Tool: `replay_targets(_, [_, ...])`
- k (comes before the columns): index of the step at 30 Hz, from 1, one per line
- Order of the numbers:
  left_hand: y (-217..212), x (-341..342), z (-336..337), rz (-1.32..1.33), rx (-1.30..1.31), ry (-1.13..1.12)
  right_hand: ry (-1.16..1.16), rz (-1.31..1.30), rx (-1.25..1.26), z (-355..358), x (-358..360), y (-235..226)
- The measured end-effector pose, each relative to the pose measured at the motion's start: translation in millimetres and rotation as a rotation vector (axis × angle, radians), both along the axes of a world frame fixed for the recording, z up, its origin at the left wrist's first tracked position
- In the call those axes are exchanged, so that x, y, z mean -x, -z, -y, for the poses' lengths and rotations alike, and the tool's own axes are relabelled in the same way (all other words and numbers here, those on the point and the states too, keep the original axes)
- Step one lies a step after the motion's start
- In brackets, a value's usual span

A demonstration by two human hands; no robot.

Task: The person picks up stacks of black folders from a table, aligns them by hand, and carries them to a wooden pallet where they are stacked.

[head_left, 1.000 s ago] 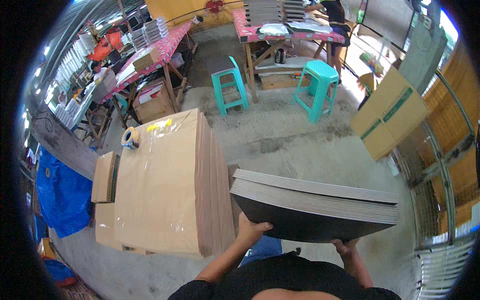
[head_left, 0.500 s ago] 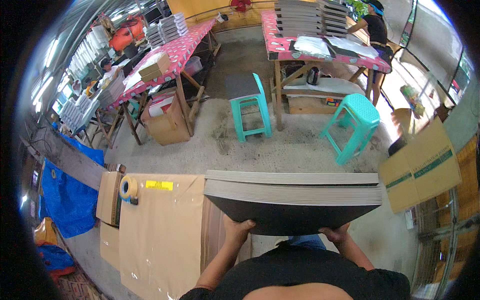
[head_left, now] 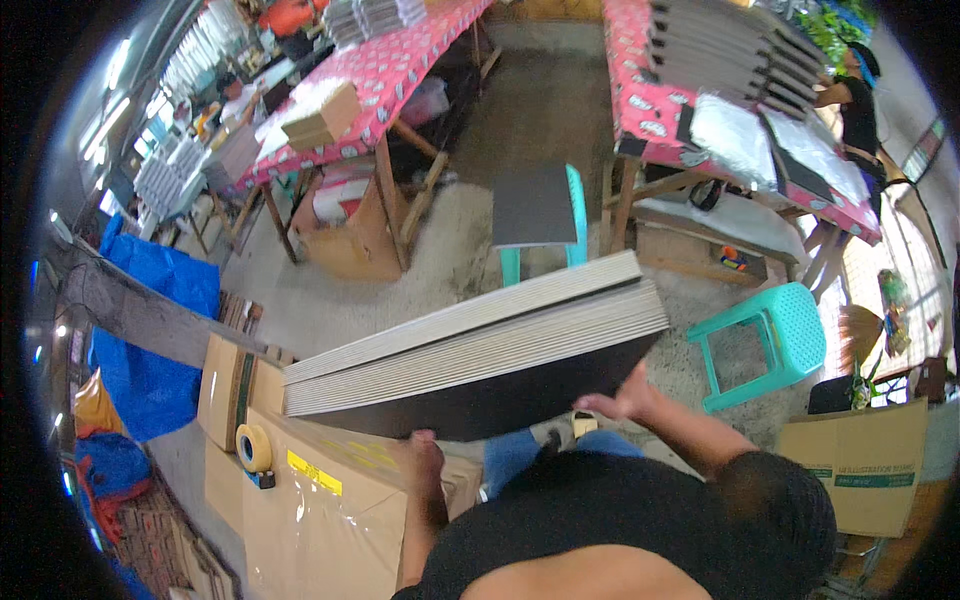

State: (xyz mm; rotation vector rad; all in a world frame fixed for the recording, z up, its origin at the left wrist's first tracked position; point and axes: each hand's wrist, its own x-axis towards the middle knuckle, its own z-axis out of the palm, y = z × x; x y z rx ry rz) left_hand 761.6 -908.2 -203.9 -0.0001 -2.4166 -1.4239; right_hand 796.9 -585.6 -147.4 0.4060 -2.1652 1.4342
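Note:
Both my hands carry a thick stack of flat boards (head_left: 500, 345), with pale grey edges and a black face toward me. My left hand (head_left: 424, 458) grips its lower near edge toward the left, just over a large brown cardboard box (head_left: 340, 530). My right hand (head_left: 622, 398) grips the near right corner; fingers beneath the boards are hidden. The stack slants, its left end lower in view and partly over the box. A tape roll in a dispenser (head_left: 256, 450) lies on the box, beside a yellow label (head_left: 314, 472).
Ahead stands a teal stool (head_left: 577, 215) with a dark board (head_left: 536, 205) on it; another teal stool (head_left: 795, 330) is at right. Pink-covered tables (head_left: 400, 65) hold stacks. A flattened carton (head_left: 860, 465) leans at right, blue tarps (head_left: 140, 385) at left. People work at the back.
The stack has swung left, so its left end now lies over the box's far part. My hands moved with it, the right one rising. The view has turned and tilted.

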Motion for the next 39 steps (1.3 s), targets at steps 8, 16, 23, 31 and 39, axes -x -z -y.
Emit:
replay_targets(8, [33,204,85,0.098,-0.082,-0.288,-0.203,0.114,0.114,66,234,9])
replay_targets(16, [-46,460,57,0.162,-0.856,-0.314,-0.153,0.06,0.07,110,488,-6])
replay_targets(23, [-12,661,59,0.251,-0.803,0.16,0.116,0.302,0.119,87,622,-17])
replay_targets(31, [-13,849,-87,0.396,-0.799,0.43,0.466,0.352,0.343,-4,741,25])
replay_targets(39, [-27,1005,-264,0.301,-0.803,0.802,0.73,0.413,0.426,-123,835,-3])
